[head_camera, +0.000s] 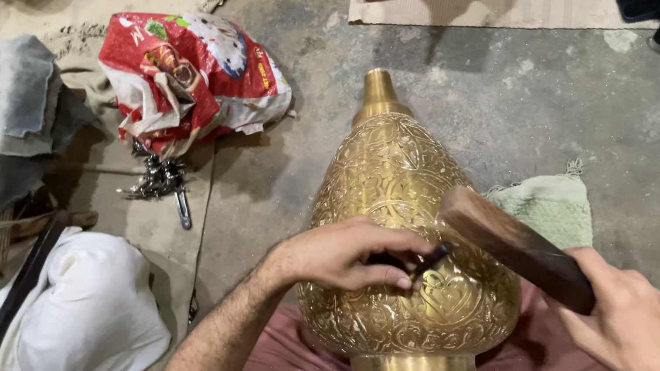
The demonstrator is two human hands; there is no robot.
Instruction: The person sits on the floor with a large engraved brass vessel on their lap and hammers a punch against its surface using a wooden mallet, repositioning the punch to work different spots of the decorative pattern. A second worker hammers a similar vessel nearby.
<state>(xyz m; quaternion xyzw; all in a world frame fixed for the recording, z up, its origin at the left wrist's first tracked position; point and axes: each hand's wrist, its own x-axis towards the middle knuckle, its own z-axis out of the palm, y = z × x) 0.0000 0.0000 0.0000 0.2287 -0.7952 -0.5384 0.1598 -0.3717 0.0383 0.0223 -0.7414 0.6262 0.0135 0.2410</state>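
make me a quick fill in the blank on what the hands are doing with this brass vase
1. The left hand presses a thin dark ____ against the brass vase.
2. The right hand grips a ____ block above the vase.
3. The vase's narrow neck points ____ from the person.
4. A folded ____ cloth lies beside the vase.

Missing words: chisel; wooden; away; green

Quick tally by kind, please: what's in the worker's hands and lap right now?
Brass vase in the lap: 1
Chisel in the left hand: 1
Wooden block in the right hand: 1
Total: 3
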